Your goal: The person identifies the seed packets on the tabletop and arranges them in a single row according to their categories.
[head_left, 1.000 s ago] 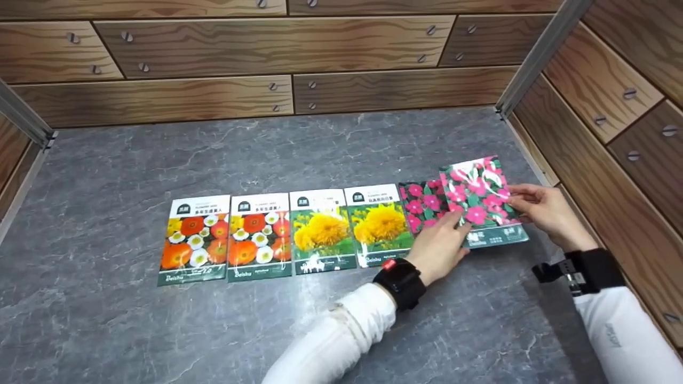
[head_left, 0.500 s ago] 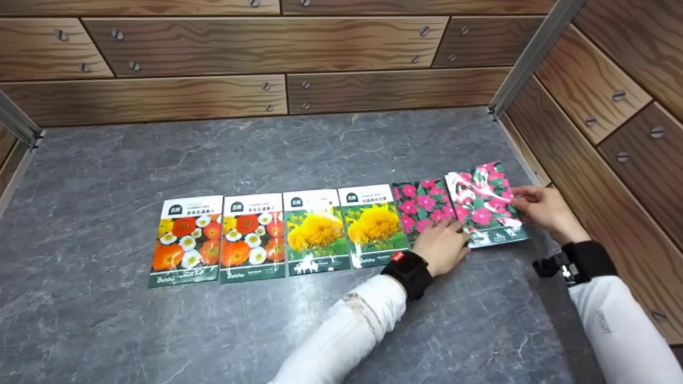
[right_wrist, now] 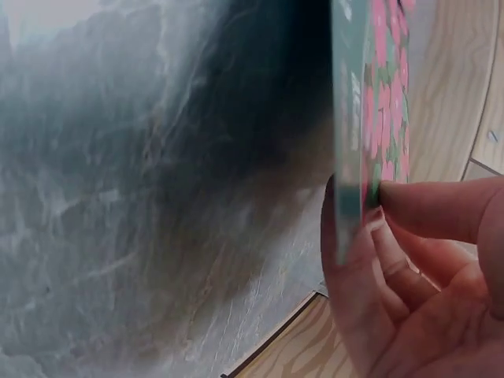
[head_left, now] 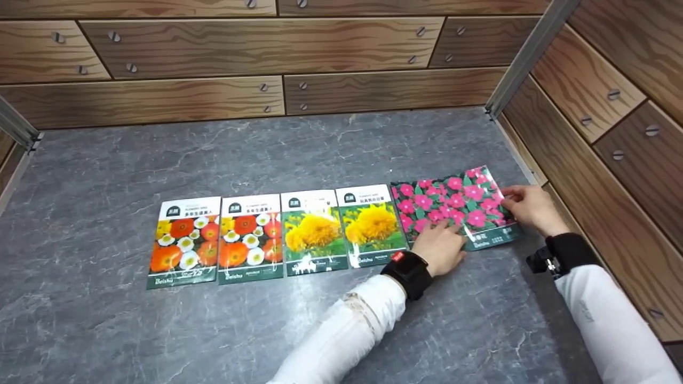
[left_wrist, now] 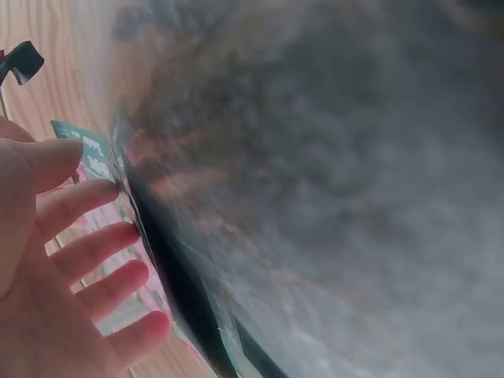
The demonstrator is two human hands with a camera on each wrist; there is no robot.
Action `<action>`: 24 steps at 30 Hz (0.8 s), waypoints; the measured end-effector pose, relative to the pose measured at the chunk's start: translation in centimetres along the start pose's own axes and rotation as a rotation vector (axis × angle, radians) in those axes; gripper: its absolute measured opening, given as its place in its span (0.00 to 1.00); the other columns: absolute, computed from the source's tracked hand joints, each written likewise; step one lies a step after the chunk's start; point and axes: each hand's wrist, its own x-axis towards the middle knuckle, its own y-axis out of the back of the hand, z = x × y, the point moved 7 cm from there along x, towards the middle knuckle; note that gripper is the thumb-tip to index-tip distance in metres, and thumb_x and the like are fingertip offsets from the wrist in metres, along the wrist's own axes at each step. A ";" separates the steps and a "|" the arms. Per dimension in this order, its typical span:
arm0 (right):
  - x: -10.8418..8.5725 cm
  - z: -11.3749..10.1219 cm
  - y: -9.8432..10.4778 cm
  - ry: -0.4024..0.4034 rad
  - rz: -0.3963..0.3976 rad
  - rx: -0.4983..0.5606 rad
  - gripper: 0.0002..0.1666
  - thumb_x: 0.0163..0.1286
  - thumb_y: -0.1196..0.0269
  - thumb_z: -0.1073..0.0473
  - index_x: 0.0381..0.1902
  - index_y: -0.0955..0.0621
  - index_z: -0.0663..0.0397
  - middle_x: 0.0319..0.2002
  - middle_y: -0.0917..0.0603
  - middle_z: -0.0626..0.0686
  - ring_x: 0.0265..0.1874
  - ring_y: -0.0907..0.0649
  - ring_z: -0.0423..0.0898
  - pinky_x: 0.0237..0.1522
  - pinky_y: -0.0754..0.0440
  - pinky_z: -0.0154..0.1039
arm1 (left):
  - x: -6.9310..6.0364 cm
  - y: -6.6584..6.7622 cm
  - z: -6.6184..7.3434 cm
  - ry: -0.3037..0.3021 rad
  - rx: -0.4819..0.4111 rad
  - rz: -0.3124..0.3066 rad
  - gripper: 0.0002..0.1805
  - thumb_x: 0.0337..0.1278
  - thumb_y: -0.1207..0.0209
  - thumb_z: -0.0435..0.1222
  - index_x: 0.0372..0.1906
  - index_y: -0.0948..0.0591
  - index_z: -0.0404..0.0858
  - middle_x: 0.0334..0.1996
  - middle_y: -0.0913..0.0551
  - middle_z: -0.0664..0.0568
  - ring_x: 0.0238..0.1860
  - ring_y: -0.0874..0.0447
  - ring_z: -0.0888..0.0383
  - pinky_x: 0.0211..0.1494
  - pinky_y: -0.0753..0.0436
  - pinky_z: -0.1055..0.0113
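Observation:
Two seed packets with pink flowers lie at the right end of a row in the head view. My right hand (head_left: 533, 209) pinches the right edge of the outer pink-flower packet (head_left: 477, 200). In the right wrist view, thumb and fingers stand on either side of that packet (right_wrist: 386, 102). My left hand (head_left: 440, 248) rests palm down with extended fingers on the lower part of the inner pink-flower packet (head_left: 413, 197), near where the two packets meet. The left wrist view shows the left hand (left_wrist: 87, 268) with its fingertips against a packet; part of the inner packet is hidden.
Leftward in the row lie two yellow-flower packets (head_left: 315, 232) (head_left: 373, 226) and two orange-and-white-flower packets (head_left: 184, 242) (head_left: 251, 240). They rest on a grey marbled tabletop (head_left: 267, 154). Wood-patterned walls (head_left: 256, 45) stand behind and at the right.
The outer pink-flower packet, earlier overlapping and raised over the inner one, moved right, then came down beside it. The right hand kept its pinch; the left hand's fingers shifted onto the inner packet.

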 end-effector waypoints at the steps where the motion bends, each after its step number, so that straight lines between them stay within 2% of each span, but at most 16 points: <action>1: 0.1 0.0 0.0 0.005 0.010 -0.020 0.23 0.76 0.40 0.61 0.59 0.19 0.76 0.44 0.13 0.75 0.30 0.22 0.34 0.32 0.25 0.31 | 0.0 0.0 0.0 -0.001 0.002 0.002 0.20 0.80 0.48 0.53 0.68 0.19 0.60 0.77 0.26 0.62 0.81 0.32 0.59 0.83 0.28 0.57; 9: 0.5 0.3 -0.3 0.009 0.042 -0.058 0.22 0.74 0.41 0.63 0.57 0.19 0.77 0.41 0.13 0.74 0.29 0.19 0.42 0.33 0.26 0.34 | 0.2 0.1 0.2 0.001 0.018 0.040 0.20 0.78 0.45 0.54 0.68 0.19 0.60 0.73 0.22 0.62 0.75 0.24 0.60 0.78 0.24 0.59; 12: 0.5 0.3 -0.4 0.008 0.047 -0.072 0.22 0.74 0.42 0.62 0.57 0.18 0.76 0.41 0.13 0.74 0.32 0.15 0.53 0.34 0.26 0.36 | 0.0 0.4 0.1 -0.002 0.020 0.052 0.20 0.78 0.45 0.53 0.68 0.19 0.60 0.72 0.21 0.62 0.73 0.23 0.61 0.77 0.23 0.61; 16: 0.0 0.1 -0.3 0.000 0.081 -0.099 0.23 0.77 0.44 0.59 0.58 0.19 0.73 0.47 0.13 0.75 0.43 0.14 0.69 0.40 0.19 0.51 | -0.3 0.9 -0.1 -0.006 0.005 0.070 0.23 0.79 0.46 0.53 0.72 0.22 0.59 0.73 0.22 0.61 0.75 0.25 0.61 0.78 0.24 0.61; 20: -0.7 -1.2 -0.3 0.007 0.119 -0.086 0.29 0.81 0.45 0.50 0.62 0.20 0.72 0.54 0.14 0.75 0.52 0.15 0.72 0.53 0.19 0.65 | -0.8 1.6 -1.2 0.006 -0.042 0.089 0.26 0.79 0.46 0.54 0.76 0.26 0.58 0.78 0.27 0.58 0.79 0.29 0.58 0.81 0.26 0.57; 24: -1.6 -3.6 -1.1 0.068 0.126 -0.036 0.34 0.83 0.47 0.45 0.69 0.24 0.70 0.64 0.21 0.77 0.63 0.21 0.75 0.66 0.26 0.72 | -2.2 2.7 -3.4 0.043 -0.110 0.127 0.31 0.78 0.45 0.54 0.79 0.30 0.53 0.82 0.33 0.53 0.83 0.35 0.52 0.83 0.29 0.51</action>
